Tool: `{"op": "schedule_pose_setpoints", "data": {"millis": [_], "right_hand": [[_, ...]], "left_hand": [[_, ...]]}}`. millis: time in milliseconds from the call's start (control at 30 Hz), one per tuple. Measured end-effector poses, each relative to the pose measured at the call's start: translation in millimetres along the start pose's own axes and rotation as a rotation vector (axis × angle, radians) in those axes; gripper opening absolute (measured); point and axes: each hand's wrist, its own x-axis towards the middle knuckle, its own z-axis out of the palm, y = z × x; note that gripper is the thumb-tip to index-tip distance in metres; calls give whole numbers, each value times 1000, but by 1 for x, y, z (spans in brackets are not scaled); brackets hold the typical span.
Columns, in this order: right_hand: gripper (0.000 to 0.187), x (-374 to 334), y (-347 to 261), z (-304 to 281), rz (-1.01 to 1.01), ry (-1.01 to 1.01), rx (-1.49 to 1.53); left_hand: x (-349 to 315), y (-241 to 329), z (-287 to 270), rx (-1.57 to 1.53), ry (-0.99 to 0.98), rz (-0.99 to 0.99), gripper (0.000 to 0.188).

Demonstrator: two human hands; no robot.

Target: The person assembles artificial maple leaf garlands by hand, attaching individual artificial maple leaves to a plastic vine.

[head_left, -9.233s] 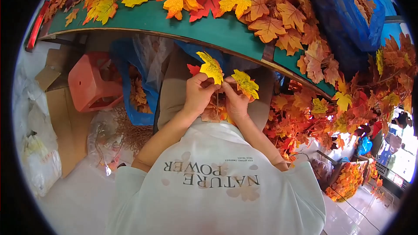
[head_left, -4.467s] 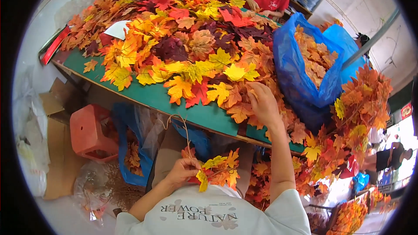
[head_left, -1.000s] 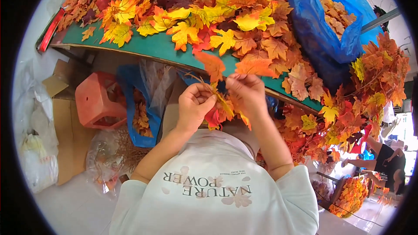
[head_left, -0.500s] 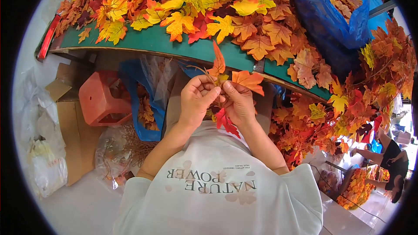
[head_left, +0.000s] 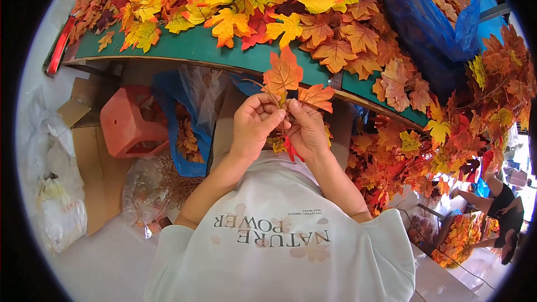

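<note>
Head view: green table [head_left: 196,50] heaped with orange, yellow and red leaves [head_left: 251,5]; blue bag [head_left: 430,28] holding more leaves. Below its edge, left hand [head_left: 253,128] and right hand [head_left: 306,131], fingers closed, pinch an orange leaf sprig [head_left: 288,81] together.

The orange maple leaves [head_left: 291,81] pinched between the left hand [head_left: 254,126] and the right hand [head_left: 305,128] look like thin matt fabric with printed veins, the same dull cloth as the heaped leaves [head_left: 268,11] on the smooth, green-painted tabletop [head_left: 196,50]. The blue bag [head_left: 425,17] beside the heap is thin, crinkled plastic film with a slight sheen, and the orange stool [head_left: 131,123] under the table is smooth moulded plastic. Flattened cardboard [head_left: 92,162] on the floor looks rough and matt, the clear bag [head_left: 145,190] next to it glossy and wrinkled, and the white T-shirt [head_left: 279,246] soft matt cotton.
</note>
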Motion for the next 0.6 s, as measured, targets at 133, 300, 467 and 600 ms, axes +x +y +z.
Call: {"op": "schedule_pose_setpoints", "data": {"millis": [133, 300, 467, 600], "right_hand": [[15, -2, 0, 1, 7, 5, -16], [17, -3, 0, 7, -46, 33, -113], [19, 2, 0, 2, -38, 37, -151], [18, 2, -1, -1, -53, 20, -205]], "left_hand": [[-1, 1, 0, 5, 18, -37, 24], [-1, 1, 1, 2, 38, -40, 28], [1, -1, 1, 56, 51, -5, 40], [4, -7, 0, 57, 23, 25, 41]]}}
